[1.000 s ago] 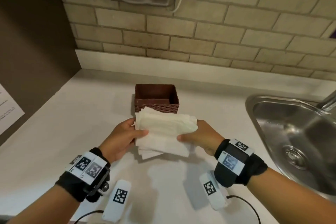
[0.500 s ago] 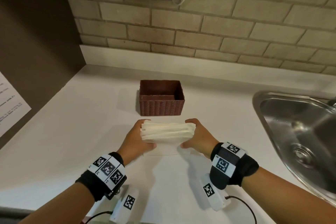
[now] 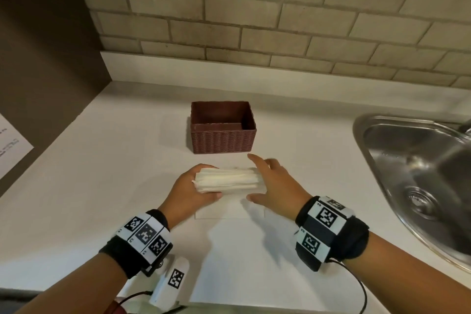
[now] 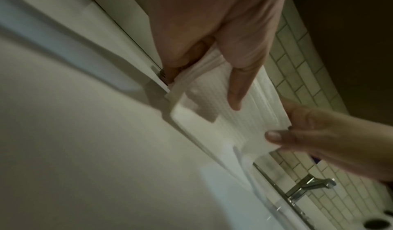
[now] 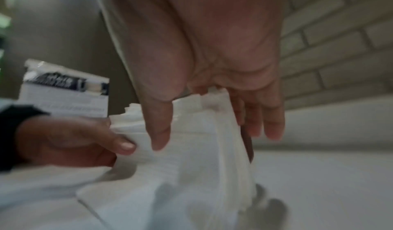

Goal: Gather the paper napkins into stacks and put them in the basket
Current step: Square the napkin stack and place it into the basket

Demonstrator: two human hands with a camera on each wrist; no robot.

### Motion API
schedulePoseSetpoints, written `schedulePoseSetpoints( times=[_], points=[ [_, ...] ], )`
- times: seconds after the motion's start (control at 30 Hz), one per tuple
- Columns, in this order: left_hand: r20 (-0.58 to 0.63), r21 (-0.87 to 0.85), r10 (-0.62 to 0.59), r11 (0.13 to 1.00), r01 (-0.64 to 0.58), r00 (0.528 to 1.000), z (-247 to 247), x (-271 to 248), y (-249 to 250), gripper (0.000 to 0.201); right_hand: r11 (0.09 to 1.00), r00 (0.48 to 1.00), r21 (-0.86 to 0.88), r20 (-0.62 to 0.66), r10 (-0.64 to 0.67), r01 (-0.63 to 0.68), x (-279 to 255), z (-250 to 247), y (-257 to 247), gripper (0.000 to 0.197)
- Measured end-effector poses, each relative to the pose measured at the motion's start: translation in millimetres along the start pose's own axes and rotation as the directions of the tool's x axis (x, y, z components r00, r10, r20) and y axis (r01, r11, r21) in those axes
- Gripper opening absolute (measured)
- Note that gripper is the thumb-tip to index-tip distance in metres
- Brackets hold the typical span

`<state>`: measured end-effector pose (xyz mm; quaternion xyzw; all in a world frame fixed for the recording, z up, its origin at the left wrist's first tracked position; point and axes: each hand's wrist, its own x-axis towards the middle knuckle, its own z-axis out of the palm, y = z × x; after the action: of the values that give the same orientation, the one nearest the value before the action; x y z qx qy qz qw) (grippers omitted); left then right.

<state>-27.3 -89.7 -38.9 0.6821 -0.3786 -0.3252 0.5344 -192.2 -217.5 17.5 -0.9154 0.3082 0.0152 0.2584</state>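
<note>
A stack of white paper napkins [image 3: 229, 181] stands on its long edge just above the white counter, in front of the brown woven basket [image 3: 223, 132], which looks empty. My left hand [image 3: 190, 187] grips the stack's left end, with the thumb [image 4: 240, 89] pressed on the near face and the fingers behind. My right hand [image 3: 274, 182] straddles the right end with its fingers [image 5: 266, 124] straight and spread; its thumb [image 4: 274, 136] touches the near face. One more napkin [image 3: 224, 210] lies flat on the counter under the stack.
A steel sink [image 3: 407, 160] with a faucet [image 4: 308, 188] is sunk into the counter on the right. The brick wall [image 3: 280, 33] rises behind the basket. A dark panel with a paper notice [image 3: 12, 145] closes the left side. A white tagged device [image 3: 173, 280] hangs near the front edge.
The stack has turned from lying flat to standing on edge and come nearer the counter. My right hand has loosened from a grip to spread, straight fingers; the left hand keeps its hold.
</note>
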Motion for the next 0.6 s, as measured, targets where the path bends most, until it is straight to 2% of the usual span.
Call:
schedulePoseSetpoints(
  times=[0.07,0.13,0.23,0.33,0.4,0.47,0.53,0.57,0.6],
  points=[
    [0.009,-0.011,-0.007,1.0,0.007,1.0,-0.4,1.8,-0.6,0.057,0.979,0.998,-0.197,0.004,-0.056,0.056,2.4,1.1,-2.9,0.083],
    [0.015,0.009,-0.014,1.0,0.014,1.0,0.0,3.3,0.7,0.056,0.933,0.993,-0.342,0.074,-0.093,0.113,6.8,5.1,-3.5,0.078],
    [0.05,0.097,0.008,0.995,-0.013,0.999,-1.2,4.3,4.0,0.053,0.925,0.995,-0.371,0.091,-0.048,0.079,16.5,7.4,1.5,0.073],
    [0.066,0.117,0.015,0.993,-0.023,0.998,-0.8,6.1,3.7,0.047,0.928,0.992,-0.354,0.089,-0.091,0.117,24.1,8.9,-1.5,0.071],
    [0.033,0.101,0.029,0.994,-0.032,0.999,0.9,5.7,6.4,0.036,0.93,0.988,-0.342,0.121,-0.095,0.131,26.9,4.8,-5.5,0.053],
    [0.009,0.047,0.034,0.998,-0.034,0.999,-0.2,4.9,11.2,0.032,0.968,0.99,-0.231,0.127,-0.068,0.096,28.9,-9.0,-4.6,0.03],
    [0.004,-0.042,0.005,0.999,-0.005,1.0,-4.2,1.4,15.8,0.033,0.998,0.994,0.06,0.105,-0.024,0.018,27.5,-26.0,0.9,0.018],
    [0.018,-0.105,-0.021,0.994,0.023,1.0,-5.6,-0.8,17.4,0.035,0.958,0.995,0.284,0.095,0.005,-0.032,24.7,-30.7,3.0,0.017],
    [0.039,-0.171,-0.04,0.984,0.046,0.998,-5.5,-2.8,18.6,0.039,0.854,0.993,0.513,0.115,0.031,-0.086,21.9,-30.9,4.2,0.018]
  ],
)
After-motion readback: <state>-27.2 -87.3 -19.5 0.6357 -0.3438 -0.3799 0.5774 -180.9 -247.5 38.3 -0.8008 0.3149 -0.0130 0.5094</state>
